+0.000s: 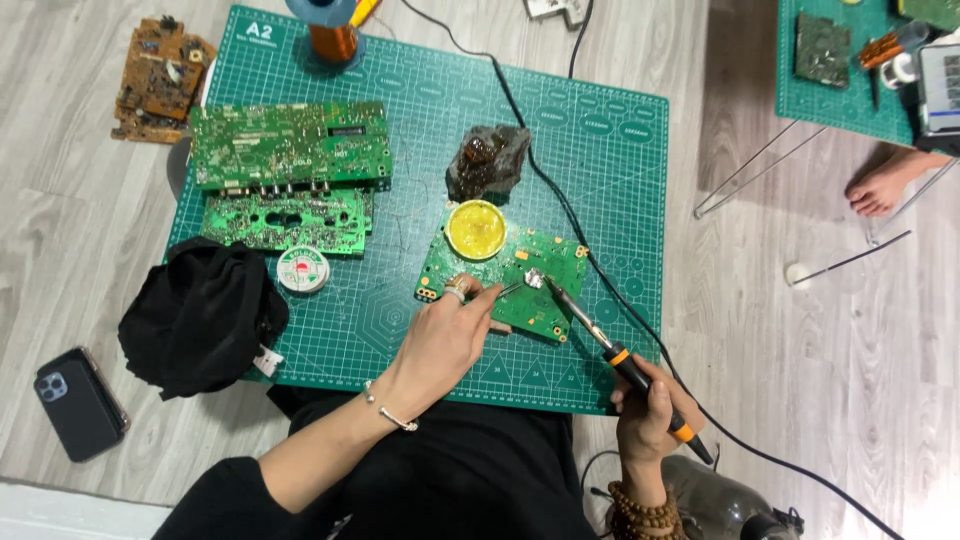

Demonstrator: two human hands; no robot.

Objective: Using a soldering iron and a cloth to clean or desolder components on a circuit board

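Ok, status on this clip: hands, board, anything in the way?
Left hand holds tweezers on small green circuit board. Right hand holds soldering iron, tip at the board. Yellow flux tin overlaps board edge.

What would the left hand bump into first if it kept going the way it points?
The left hand points up and right, so it would probably first meet the small green circuit board just ahead; how high it sits is unclear.
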